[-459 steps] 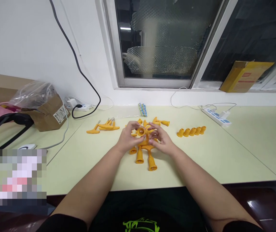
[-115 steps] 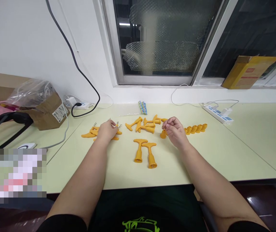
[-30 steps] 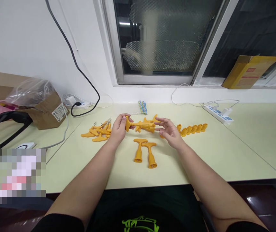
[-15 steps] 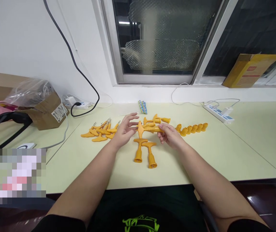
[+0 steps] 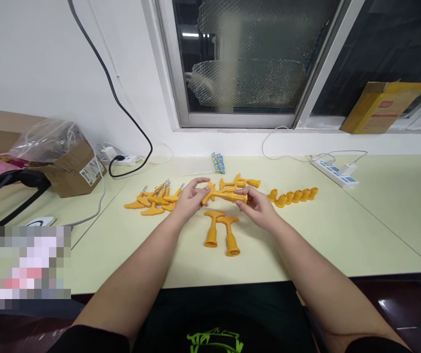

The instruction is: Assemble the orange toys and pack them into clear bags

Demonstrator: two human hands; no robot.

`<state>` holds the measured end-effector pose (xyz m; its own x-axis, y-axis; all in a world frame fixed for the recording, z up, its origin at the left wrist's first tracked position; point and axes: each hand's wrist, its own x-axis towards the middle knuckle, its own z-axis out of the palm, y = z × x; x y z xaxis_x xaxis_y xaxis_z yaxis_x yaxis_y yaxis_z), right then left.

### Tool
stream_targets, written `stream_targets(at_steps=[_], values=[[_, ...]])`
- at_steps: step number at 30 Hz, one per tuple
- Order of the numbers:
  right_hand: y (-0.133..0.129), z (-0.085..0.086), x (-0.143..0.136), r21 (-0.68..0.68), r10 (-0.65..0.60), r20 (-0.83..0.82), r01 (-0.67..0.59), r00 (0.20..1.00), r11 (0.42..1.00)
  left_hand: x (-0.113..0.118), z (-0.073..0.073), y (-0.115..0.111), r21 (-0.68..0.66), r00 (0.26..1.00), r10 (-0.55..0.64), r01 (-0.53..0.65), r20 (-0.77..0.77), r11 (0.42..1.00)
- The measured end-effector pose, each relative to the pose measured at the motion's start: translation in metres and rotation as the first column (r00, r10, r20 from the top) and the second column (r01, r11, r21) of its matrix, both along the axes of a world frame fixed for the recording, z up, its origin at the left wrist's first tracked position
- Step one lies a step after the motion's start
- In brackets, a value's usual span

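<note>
- Left hand (image 5: 189, 202) is now closing on the handle of a corkscrew (image 5: 227, 195), where half a second ago its fingers were spreading just beside it; the corkscrew is sitting slightly farther left.
- Pale tabletop (image 5: 324, 235) is carrying the orange-yellow pieces.
- Dark window (image 5: 247, 73) is filling much of the wall behind.
- Carton (image 5: 72, 171) is resting at far left, clear plastic bulging from its top.
- Yellow parcel (image 5: 383, 109) is leaning at the window, on the right.
- Loose handles (image 5: 151, 210) are lying heaped left of the left hand, metal screws pointing away from the person.
- Right hand (image 5: 260, 208) is holding the corkscrew's flared end, fingers clamping on it.
- Left hand's fingers are clamping on the crossbar, the index finger stretching above.
- Power strip (image 5: 333, 172) is lying at back right.
- Six caps (image 5: 280, 201) are forming a row right of the right hand.
- Front pair (image 5: 211, 231) of corkscrews is lying nearer the person, flared ends facing the person.
- Held corkscrew is spanning the gap between both hands.
- Small packets (image 5: 218, 163) are lying behind the hands.
</note>
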<state>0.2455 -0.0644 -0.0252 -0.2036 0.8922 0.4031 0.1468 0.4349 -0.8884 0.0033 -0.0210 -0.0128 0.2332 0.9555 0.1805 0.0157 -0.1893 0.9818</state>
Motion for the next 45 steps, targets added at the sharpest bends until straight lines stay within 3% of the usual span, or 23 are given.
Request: stream_targets(at_steps=[3,6,9,11,16,19,22,28,36,45], values=[[0.001,0.001,0.003,0.328,-0.136,0.147,0.081,0.98,0.941,-0.005,0.001,0.008,-0.145,0.981,0.086,-0.061,0.173,0.988],[0.005,0.0,0.013,0.409,-0.273,0.136,0.197,0.952,0.891,-0.016,0.003,0.017,-0.139,0.965,0.209,-0.188,0.161,0.972],[0.009,-0.001,0.022,0.341,-0.414,0.159,0.343,0.896,0.875,-0.029,0.002,0.024,0.036,0.928,0.373,-0.373,0.022,0.927],[0.01,-0.002,0.025,0.311,-0.446,0.204,0.374,0.871,0.874,-0.037,-0.001,0.027,0.206,0.882,0.452,-0.422,-0.131,0.883],[0.01,-0.004,0.02,0.349,-0.292,0.423,0.144,0.858,0.926,-0.044,-0.009,0.03,0.523,0.716,0.554,-0.305,-0.426,0.796],[0.012,-0.007,0.017,0.312,-0.262,0.51,0.107,0.819,0.944,-0.042,-0.01,0.029,0.581,0.687,0.506,-0.148,-0.522,0.801],[0.017,-0.01,0.02,0.276,-0.254,0.562,0.112,0.787,0.955,-0.041,-0.01,0.027,0.533,0.675,0.408,-0.026,-0.615,0.846],[0.03,-0.021,0.03,0.242,-0.291,0.671,0.17,0.682,0.955,-0.042,-0.02,0.029,0.405,0.591,0.29,0.068,-0.753,0.912],[0.037,-0.024,0.054,0.219,-0.365,0.689,0.3,0.626,0.928,-0.043,-0.027,0.031,0.327,0.555,0.215,0.111,-0.804,0.938],[0.046,-0.034,0.084,0.208,-0.477,0.669,0.473,0.57,0.856,-0.05,-0.028,0.035,0.316,0.515,0.261,0.021,-0.816,0.948]])
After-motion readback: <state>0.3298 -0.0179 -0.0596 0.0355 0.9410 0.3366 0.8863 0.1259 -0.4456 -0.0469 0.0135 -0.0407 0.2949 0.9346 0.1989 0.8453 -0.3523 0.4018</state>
